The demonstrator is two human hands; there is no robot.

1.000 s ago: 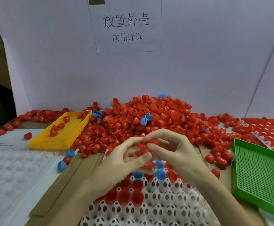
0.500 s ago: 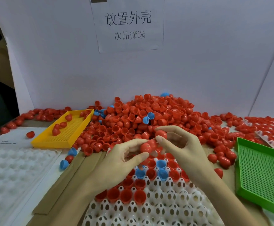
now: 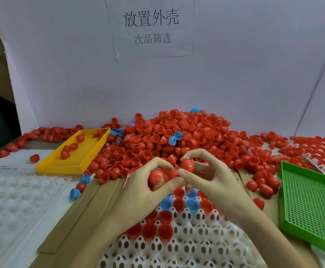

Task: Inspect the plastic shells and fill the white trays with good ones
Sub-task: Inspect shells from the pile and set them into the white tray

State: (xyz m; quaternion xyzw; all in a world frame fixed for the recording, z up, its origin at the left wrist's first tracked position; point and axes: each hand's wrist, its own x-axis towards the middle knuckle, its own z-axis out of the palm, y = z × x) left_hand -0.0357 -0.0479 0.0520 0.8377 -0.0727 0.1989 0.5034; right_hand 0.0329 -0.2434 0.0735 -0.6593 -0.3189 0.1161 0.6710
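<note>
A big pile of red plastic shells, with a few blue ones mixed in, lies against the back wall. In front of me sits a white holed tray whose far rows hold red and blue shells. My left hand is closed around a red shell above the tray's far edge. My right hand pinches another red shell between thumb and forefinger. The two hands touch at the fingertips.
A yellow mesh tray with a few red shells stands at the left. A green mesh tray is at the right. Another white tray lies at the far left, and a filled tray at the far right. Cardboard strips lie under the work area.
Both hands have lifted slightly from the pile's edge, each now showing a red shell; the right hand's shell has turned up into view.
</note>
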